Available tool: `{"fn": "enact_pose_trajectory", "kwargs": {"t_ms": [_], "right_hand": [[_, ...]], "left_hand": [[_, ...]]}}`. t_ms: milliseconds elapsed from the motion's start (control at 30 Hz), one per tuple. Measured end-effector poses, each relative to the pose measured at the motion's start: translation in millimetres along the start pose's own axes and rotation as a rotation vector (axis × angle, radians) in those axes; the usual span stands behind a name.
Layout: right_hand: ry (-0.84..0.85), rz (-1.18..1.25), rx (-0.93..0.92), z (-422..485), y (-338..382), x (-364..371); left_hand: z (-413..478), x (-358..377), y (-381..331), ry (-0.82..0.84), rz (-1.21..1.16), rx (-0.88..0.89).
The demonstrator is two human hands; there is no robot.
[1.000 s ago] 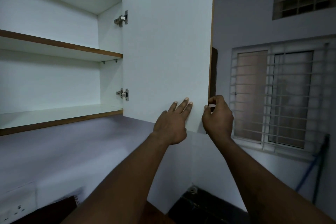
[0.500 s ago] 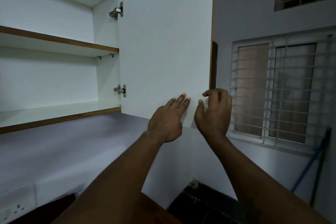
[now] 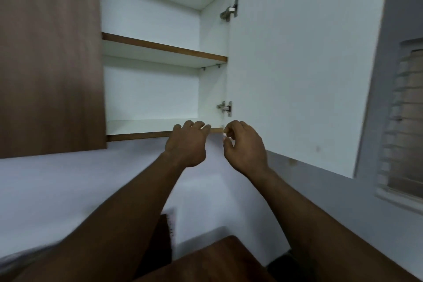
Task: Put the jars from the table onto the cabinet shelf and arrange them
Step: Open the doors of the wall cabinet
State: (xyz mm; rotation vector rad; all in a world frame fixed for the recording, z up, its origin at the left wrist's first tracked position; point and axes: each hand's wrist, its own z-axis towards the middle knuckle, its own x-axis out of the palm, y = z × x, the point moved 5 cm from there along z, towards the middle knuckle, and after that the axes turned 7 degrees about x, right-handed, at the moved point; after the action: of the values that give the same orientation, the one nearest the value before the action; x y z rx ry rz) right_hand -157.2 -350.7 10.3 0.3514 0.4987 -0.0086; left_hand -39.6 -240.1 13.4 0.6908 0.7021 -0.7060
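In the head view, your cabinet [image 3: 148, 94] stands ready but nothing has been stowed. The right door [image 3: 297, 64] is swung wide at the right of the frame. The lower shelf [image 3: 137, 125] and the mid shelf [image 3: 164, 49] both show only bare board. No jars are in the frame, so I cannot tell you where they sit. They are presumably down on the desk [image 3: 229, 258], of which only a brown corner shows at bottom centre. My judgement is that the opening is done and all the carrying and arranging is still ahead of you.

Your left hand [image 3: 187, 144] is at centre frame with its fingers loosely curled in front of the lower shelf's front edge. I cannot tell whether they touch the edge, and they hold nothing I can see. Your right hand [image 3: 245, 146] is just beside it, below the lower hinge [image 3: 225, 107]. Its fingers are loosely curled and the thumb stands apart, and it too holds nothing.

Materials:
- **Cabinet inside and inner door face:** a flat, matte white laminate, smooth and square-cornered.
- **Shelf fronts:** each carries a thin brown wood-look edge band.
- **Left door [image 3: 50, 52]:** it is closed at the upper left and has a brown wood grain with a dull sheen.
- **Hinges:** both are small bright metal pieces, the upper hinge [image 3: 230, 10] like the lower one.
- **Wall [image 3: 91, 190]:** below the cabinet it is plain, pale and painted.
- **Window [image 3: 407, 121]:** it sits at the right edge, barred and blurred.
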Motion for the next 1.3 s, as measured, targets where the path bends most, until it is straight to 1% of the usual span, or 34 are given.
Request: {"fn": "enact_pose_trajectory", "kwargs": {"t_ms": [100,167,267,400,500,633,833,867,933,1000,1133,1200,1300], "right_hand": [[0.112,0.101,-0.021,11,30,44],[0.177,0.181,-0.025,17,53,72],[0.270,0.293,-0.005,28,88,112],[0.399,0.468,0.045,38,133,158],[0.481,0.541,0.047,39,163,187],[0.584,0.630,0.092,38,187,212],[0.756,0.853,0.169,37,206,228],[0.757,0.883,0.193,36,208,229],[0.703,0.925,0.223,33,210,231],[0.608,0.938,0.225,27,210,231],[0.395,0.993,0.286,11,209,220],[0.307,1.027,0.283,3,211,205],[0.201,1.113,0.214,-16,222,177]], "left_hand": [[-26,0,53,0.061,0.109,-0.104],[-44,-2,82,0.082,0.184,-0.142],[-71,-6,121,0.125,0.265,-0.179],[-101,-13,158,0.197,0.326,-0.182],[-121,-22,178,0.217,0.349,-0.202],[-135,-32,189,0.250,0.385,-0.186],[-151,-48,192,0.209,0.407,-0.276],[-154,-50,192,0.195,0.403,-0.293],[-164,-56,193,0.142,0.386,-0.335],[-176,-60,192,0.103,0.353,-0.384],[-200,-67,187,0.118,0.324,-0.446],[-207,-78,180,0.045,0.272,-0.483],[-215,-104,164,-0.155,0.140,-0.538]]}}
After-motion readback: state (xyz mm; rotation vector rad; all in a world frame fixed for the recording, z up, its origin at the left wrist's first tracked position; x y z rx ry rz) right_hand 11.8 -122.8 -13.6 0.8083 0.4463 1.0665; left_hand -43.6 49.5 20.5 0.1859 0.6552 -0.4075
